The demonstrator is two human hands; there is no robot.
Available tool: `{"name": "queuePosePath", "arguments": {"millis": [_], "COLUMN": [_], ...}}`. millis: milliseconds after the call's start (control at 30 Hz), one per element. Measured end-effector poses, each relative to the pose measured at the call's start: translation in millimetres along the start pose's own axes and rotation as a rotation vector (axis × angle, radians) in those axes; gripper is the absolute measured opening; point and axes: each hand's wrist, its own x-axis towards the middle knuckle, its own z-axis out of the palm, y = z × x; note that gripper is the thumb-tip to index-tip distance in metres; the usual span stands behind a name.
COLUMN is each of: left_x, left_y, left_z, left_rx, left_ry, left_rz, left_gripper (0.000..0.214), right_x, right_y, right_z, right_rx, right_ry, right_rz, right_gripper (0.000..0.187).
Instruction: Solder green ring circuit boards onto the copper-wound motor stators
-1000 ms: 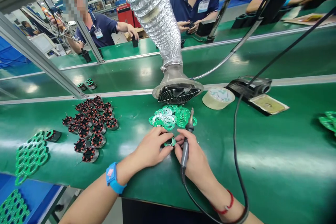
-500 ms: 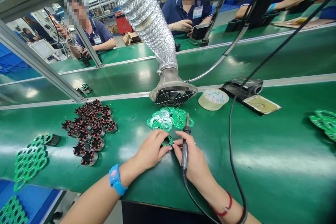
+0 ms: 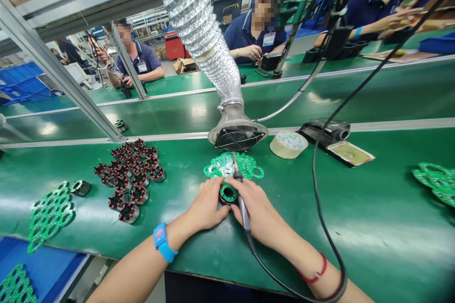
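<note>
Between both hands stands a motor stator topped by a green ring circuit board (image 3: 228, 193). My left hand (image 3: 205, 203), with a blue strap at the wrist, grips the stator's left side with fingers and thumb. My right hand (image 3: 261, 206) closes around a soldering iron (image 3: 243, 206) whose tip points away from me, up over the board pile. Its fingers and thumb also meet the stator's right side. Just beyond the hands lies a pile of green ring boards (image 3: 227, 163).
Several stators (image 3: 130, 175) stand left, beside a panel of ring boards (image 3: 51, 215). A fume extractor hood (image 3: 237, 137) hangs over the pile. Behind are a tape roll (image 3: 288, 144) and a soldering iron stand (image 3: 329, 132). The iron's cable (image 3: 316, 184) crosses the right side. Co-workers sit opposite.
My right hand has shifted up and in against the stator, and the iron's tip has swung left. The ring board now faces up more fully. The whole view has shifted slightly.
</note>
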Motion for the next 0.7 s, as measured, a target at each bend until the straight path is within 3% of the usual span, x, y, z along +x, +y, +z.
{"name": "queuePosePath", "arguments": {"millis": [100, 200, 333, 467, 600, 700], "left_x": [-2.1, -2.1, 1.4, 6.2, 9.0, 9.2], "left_y": [-1.1, -5.9, -9.0, -9.3, -12.0, -12.4], "left_z": [-13.7, -28.2, -32.7, -18.9, -8.0, -8.5], "left_rx": [0.075, 0.056, -0.295, -0.731, -0.849, -0.847], "left_ry": [-0.043, -0.085, -0.030, 0.039, 0.058, 0.028], "left_rz": [-0.056, -0.100, -0.167, -0.290, -0.332, -0.363], "left_gripper": [0.041, 0.009, 0.005, 0.009, 0.018, 0.015], "right_x": [6.7, 7.2, 2.2, -1.4, -2.5, -2.5], "right_y": [0.2, 0.6, -1.5, -7.3, -11.9, -12.3], "right_z": [-0.4, 4.4, 14.9, 21.0, 18.0, 14.1], "right_rx": [0.044, -0.004, -0.102, -0.103, -0.024, -0.022], "right_ry": [-0.094, -0.056, 0.060, 0.155, 0.192, 0.208], "right_rz": [-0.063, 0.000, 0.003, -0.074, -0.191, -0.229], "right_gripper": [0.054, 0.040, 0.035, 0.041, 0.051, 0.049]}}
